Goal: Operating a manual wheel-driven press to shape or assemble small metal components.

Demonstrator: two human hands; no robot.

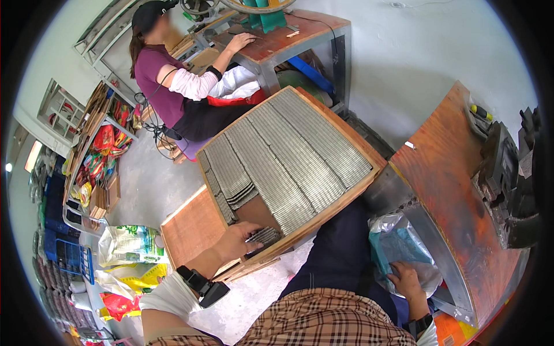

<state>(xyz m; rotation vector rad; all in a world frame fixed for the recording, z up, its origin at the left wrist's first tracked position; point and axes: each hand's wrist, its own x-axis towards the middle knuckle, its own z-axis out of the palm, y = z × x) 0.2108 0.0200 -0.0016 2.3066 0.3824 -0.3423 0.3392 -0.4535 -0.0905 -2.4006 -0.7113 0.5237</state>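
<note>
My left hand [235, 242] reaches over the near edge of a shallow wooden tray [306, 229]. Its fingers are closed on a small stack of thin ribbed metal strips [264, 237] in the tray's near corner. Long rows of similar metal strips [288, 155] fill most of the tray. A bare brown patch of its bottom [258, 212] shows beside my left hand. At the lower right, my right hand [408, 281] rests against a clear and teal plastic bag [398, 245]. Its fingers are loosely bent and apart, and I see nothing held in them.
Right of me stands a worn wooden workbench [456, 173] with a dark metal machine [502, 179]. Across the tray, a person [167, 86] sits at another bench [306, 37]. Plastic sacks [130, 248] lie on the left, near a shelf rack [86, 155]. Under the tray is a wooden board [193, 225].
</note>
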